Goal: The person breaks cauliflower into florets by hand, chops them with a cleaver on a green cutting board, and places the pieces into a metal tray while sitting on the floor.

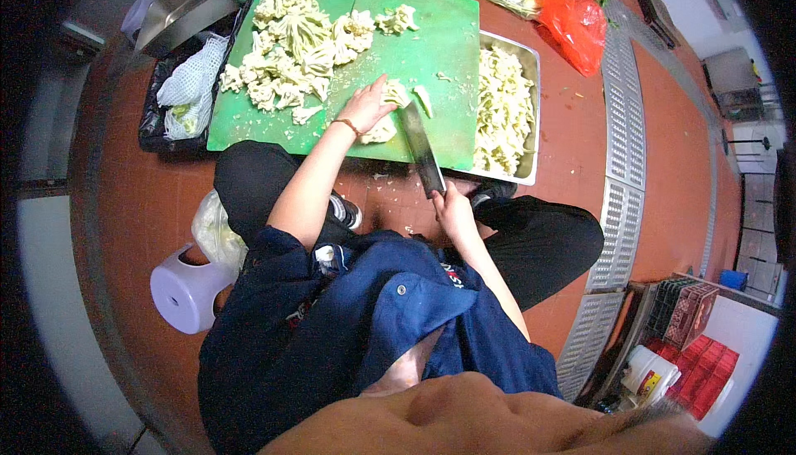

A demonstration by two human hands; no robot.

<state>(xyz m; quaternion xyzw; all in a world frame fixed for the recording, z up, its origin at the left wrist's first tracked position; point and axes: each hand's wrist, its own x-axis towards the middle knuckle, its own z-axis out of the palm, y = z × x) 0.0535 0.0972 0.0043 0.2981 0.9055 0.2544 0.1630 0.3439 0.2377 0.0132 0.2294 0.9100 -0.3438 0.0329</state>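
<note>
1. Florets [294,44] lie piled at the left of the green board [431,48].
2. Left hand [365,107], its grip pressed down on a cauliflower piece [390,98] at the board's near edge.
3. Right hand [454,210], its grip wrapped round the cleaver [421,152], whose blade touches the piece.
4. A tray [531,57] of cut florets sits right of the board.

Bright even light, fisheye-bent dark rim

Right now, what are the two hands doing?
Left hand: pressing down on a cauliflower piece on the green cutting board.
Right hand: closed around the cleaver handle.
</note>
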